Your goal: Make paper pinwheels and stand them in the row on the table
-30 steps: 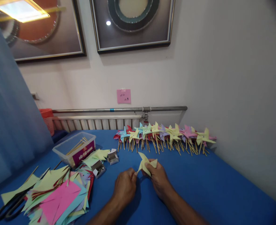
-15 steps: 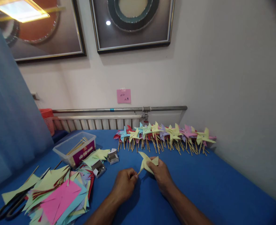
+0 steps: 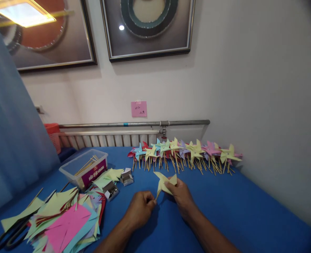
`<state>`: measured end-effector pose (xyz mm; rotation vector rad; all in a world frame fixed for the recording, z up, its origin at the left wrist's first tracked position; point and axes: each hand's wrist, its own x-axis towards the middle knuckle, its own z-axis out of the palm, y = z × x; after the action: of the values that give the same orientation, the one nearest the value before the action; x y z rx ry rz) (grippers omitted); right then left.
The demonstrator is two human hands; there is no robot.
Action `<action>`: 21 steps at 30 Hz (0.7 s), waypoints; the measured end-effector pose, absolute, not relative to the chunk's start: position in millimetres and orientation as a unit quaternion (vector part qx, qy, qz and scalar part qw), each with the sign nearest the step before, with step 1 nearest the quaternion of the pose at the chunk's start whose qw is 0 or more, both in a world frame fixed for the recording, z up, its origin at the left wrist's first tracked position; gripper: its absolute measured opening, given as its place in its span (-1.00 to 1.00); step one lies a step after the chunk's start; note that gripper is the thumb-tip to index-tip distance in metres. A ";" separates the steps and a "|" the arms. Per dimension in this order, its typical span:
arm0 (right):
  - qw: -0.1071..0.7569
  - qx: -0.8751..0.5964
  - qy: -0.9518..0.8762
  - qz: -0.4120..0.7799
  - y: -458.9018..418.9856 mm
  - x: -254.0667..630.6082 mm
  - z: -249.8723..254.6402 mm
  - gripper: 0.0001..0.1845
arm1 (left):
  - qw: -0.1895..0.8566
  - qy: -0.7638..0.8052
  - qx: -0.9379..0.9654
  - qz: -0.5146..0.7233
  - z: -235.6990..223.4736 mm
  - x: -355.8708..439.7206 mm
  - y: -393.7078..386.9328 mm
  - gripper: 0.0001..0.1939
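A pale yellow paper pinwheel [image 3: 162, 183] is held up over the blue table cover, in the middle of the head view. My right hand [image 3: 182, 196] is closed on its blades, the thumb pressing near the centre. My left hand [image 3: 142, 207] is closed on the thin wooden stick [image 3: 157, 197] below the blades; most of that stick is hidden by the fingers. Left of my hands, a small open box of pins [image 3: 111, 191] sits near a second small grey box [image 3: 126, 177].
Finished pinwheels [image 3: 195, 151] lie in a long row at the back. A clear plastic tub [image 3: 83, 168] holds wooden sticks. Stacked coloured paper [image 3: 68, 225] and black-handled scissors [image 3: 10, 235] lie at front left. Behind the table run a pipe [image 3: 105, 124] and a radiator.
Both hands keep their grip, and the pinwheel has turned or tilted slightly. The view has shifted a little; nothing else has visibly moved.
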<state>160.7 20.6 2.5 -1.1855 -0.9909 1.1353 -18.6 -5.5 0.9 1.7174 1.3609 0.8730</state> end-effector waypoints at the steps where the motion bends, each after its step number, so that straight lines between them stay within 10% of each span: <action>1: 0.578 -0.493 -0.413 0.503 19.9 159.5 4.4 -0.60 | 0.376 0.538 0.663 0.361 0.6 -18.7 -3.8 -0.84; 21: 0.395 -0.522 -0.665 0.359 -16.4 120.5 -0.8 -0.86 | 0.487 0.524 0.500 0.487 -1.7 -13.0 3.6 -0.69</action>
<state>120.5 -16.4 -0.8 -1.3244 -1.6864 0.9095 -13.0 3.6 -1.7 1.2166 1.2751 1.1850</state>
